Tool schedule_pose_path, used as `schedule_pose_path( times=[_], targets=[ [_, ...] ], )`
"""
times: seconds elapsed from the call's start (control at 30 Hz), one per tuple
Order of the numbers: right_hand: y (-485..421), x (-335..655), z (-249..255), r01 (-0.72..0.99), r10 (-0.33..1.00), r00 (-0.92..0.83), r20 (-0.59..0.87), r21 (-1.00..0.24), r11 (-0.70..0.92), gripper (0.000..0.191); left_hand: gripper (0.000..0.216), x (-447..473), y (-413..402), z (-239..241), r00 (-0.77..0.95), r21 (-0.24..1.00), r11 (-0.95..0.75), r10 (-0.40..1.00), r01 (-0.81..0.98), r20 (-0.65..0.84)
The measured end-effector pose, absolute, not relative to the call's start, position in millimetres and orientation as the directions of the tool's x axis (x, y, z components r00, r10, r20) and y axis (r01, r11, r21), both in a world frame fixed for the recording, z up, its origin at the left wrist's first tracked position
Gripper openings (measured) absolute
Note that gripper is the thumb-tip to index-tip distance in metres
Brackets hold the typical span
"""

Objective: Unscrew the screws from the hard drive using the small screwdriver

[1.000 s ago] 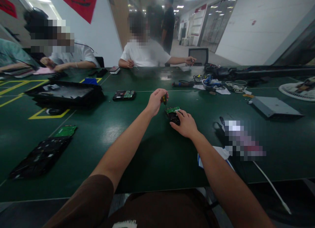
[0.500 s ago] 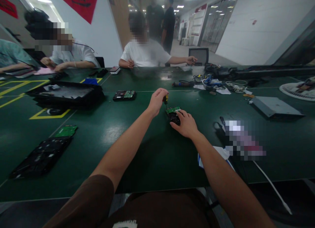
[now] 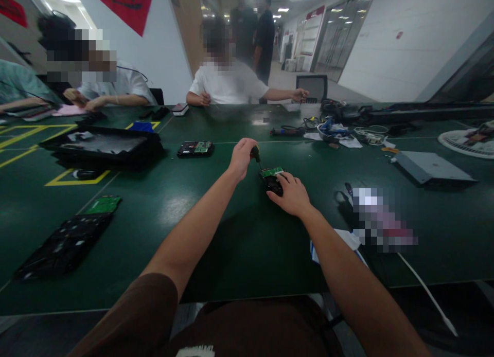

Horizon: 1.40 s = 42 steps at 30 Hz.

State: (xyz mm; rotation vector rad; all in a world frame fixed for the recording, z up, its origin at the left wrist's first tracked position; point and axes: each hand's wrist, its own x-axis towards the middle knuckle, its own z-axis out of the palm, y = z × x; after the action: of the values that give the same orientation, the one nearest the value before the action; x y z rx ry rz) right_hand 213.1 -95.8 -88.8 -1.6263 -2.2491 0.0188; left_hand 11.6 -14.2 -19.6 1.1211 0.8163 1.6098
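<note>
My left hand [image 3: 243, 156] is closed around the handle of a small dark screwdriver [image 3: 256, 154]. The tool leans to the left, its thin shaft slanting down to the near-left part of a green circuit board on a hard drive [image 3: 273, 182]. Whether the tip sits in a screw is too small to tell. My right hand [image 3: 289, 191] grips the drive from the right, thumb at its near edge and fingers over its top, so part of it is hidden. The drive lies on the dark green table [image 3: 247, 254].
A similar drive [image 3: 195, 149] lies farther left. A black tray [image 3: 108, 143] and a black casing with a green board [image 3: 69, 238] are at left. Right are a metal box [image 3: 432, 166], cables [image 3: 332, 128] and a white-blue packet [image 3: 347, 238]. Co-workers [image 3: 227, 82] sit opposite.
My left hand has shifted slightly left, and the screwdriver has gone from nearly upright to a leftward lean. My right hand and the hard drive have stayed in place.
</note>
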Motion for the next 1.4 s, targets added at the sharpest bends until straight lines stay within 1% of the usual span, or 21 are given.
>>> schedule_pose_path(
  times=[0.07,0.17,0.23,0.3,0.43,0.5,0.7,0.77,0.9,0.97,1.07,1.13,1.2,1.3,1.33,1.4],
  targets=[
    [-96.5,213.1,-88.3,0.916,0.921,-0.27,0.28,-0.22,0.335,0.077,0.01,11.7,-16.0,-18.6,-0.088,0.899,-0.317,0.948,-0.302,0.305],
    [-97.3,212.8,-87.4,0.918,0.923,-0.267,0.278,-0.217,0.332,0.077,0.013,14.7,-20.8,-16.3,0.068,0.887,-0.275,0.945,-0.37,0.321],
    [-97.2,212.7,-87.1,0.919,0.923,-0.267,0.276,-0.216,0.33,0.077,0.015,17.5,-22.9,-15.4,0.134,0.877,-0.228,0.941,-0.422,0.309],
    [-96.8,213.0,-87.0,0.918,0.924,-0.269,0.271,-0.217,0.331,0.078,0.016,19.2,-23.0,-15.1,0.108,0.878,-0.226,0.949,-0.423,0.297],
    [-96.3,213.4,-86.5,0.918,0.929,-0.269,0.254,-0.225,0.327,0.079,0.013,17.6,-20.6,-14.0,-0.112,0.905,-0.344,0.939,-0.25,0.326],
    [-96.6,213.3,-86.0,0.919,0.931,-0.266,0.25,-0.228,0.323,0.079,0.011,16.6,-21.1,-12.9,-0.149,0.905,-0.366,0.928,-0.216,0.34],
    [-97.3,212.3,-86.2,0.917,0.93,-0.261,0.258,-0.234,0.322,0.077,0.013,18.8,-22.8,-14.2,-0.061,0.885,-0.329,0.943,-0.329,0.327],
    [-97.0,212.3,-86.8,0.918,0.929,-0.262,0.263,-0.23,0.324,0.077,0.011,17.8,-20.4,-16.3,-0.076,0.882,-0.321,0.946,-0.346,0.315],
    [-96.2,212.7,-87.4,0.917,0.924,-0.27,0.271,-0.22,0.333,0.078,0.006,13.6,-16.1,-18.6,-0.122,0.887,-0.34,0.94,-0.311,0.318],
    [-96.2,212.7,-87.2,0.917,0.924,-0.27,0.271,-0.22,0.332,0.079,0.005,13.2,-16.7,-18.1,-0.081,0.883,-0.327,0.944,-0.338,0.319],
    [-96.5,212.5,-86.7,0.918,0.925,-0.268,0.268,-0.219,0.33,0.077,0.008,15.6,-19.4,-16.1,0.007,0.878,-0.265,0.956,-0.399,0.292],
    [-96.7,212.6,-86.8,0.918,0.925,-0.269,0.27,-0.217,0.331,0.077,0.009,17.1,-20.5,-15.1,0.024,0.881,-0.243,0.961,-0.406,0.276],
    [-96.5,212.8,-87.3,0.918,0.924,-0.271,0.268,-0.217,0.333,0.078,0.007,17.0,-20.1,-14.8,-0.016,0.883,-0.278,0.956,-0.38,0.294],
    [-96.1,213.2,-88.0,0.917,0.926,-0.269,0.264,-0.224,0.331,0.078,0.01,14.2,-18.1,-15.1,-0.124,0.888,-0.347,0.938,-0.303,0.324],
    [-96.0,213.2,-88.1,0.916,0.927,-0.268,0.263,-0.228,0.33,0.078,0.01,13.3,-17.7,-15.1,-0.136,0.891,-0.347,0.937,-0.292,0.321],
    [-96.1,213.0,-87.9,0.916,0.928,-0.265,0.263,-0.232,0.327,0.078,0.008,12.4,-17.7,-15.2,-0.099,0.893,-0.317,0.948,-0.319,0.301]
  ],
)
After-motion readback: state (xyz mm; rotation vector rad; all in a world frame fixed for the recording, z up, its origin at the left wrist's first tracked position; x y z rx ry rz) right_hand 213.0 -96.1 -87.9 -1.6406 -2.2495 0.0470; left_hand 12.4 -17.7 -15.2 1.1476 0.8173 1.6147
